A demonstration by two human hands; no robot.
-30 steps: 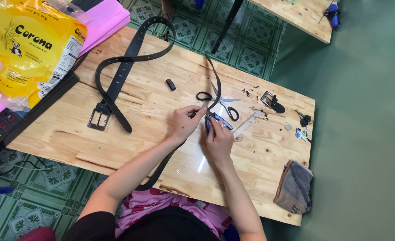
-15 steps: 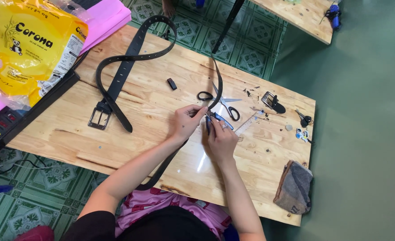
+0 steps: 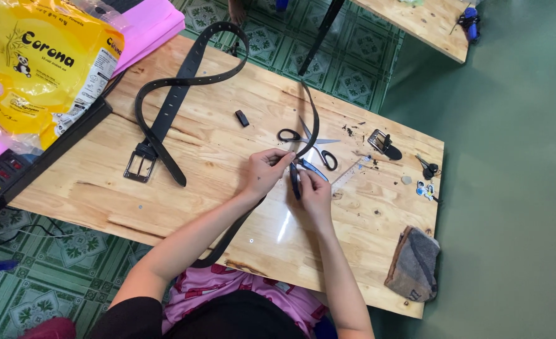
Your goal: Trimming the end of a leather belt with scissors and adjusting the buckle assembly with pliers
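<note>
My left hand [image 3: 262, 172] pinches a long black belt strap [image 3: 314, 122] near the middle of the wooden table [image 3: 196, 207]. The strap runs from under my left forearm up to my fingers, then arcs away toward the far edge. My right hand [image 3: 314, 191] is closed around a small dark tool with a blue part [image 3: 295, 181], held against the strap just below my left fingertips; what kind of tool it is stays unclear. Black-handled scissors [image 3: 325, 158] lie just beyond my hands, partly under the strap.
A second black belt [image 3: 171, 103] with a metal buckle [image 3: 140, 167] lies at the left. Around it are a small black loop [image 3: 242, 118], a loose buckle [image 3: 383, 144], small hardware [image 3: 427, 169], a grey pouch [image 3: 413, 265], a yellow bag [image 3: 39, 69], a pink sheet [image 3: 149, 25] and a power strip [image 3: 5, 172].
Both hands stay at the same spot on the strap, with only slight finger movement. Nothing else on the table has moved.
</note>
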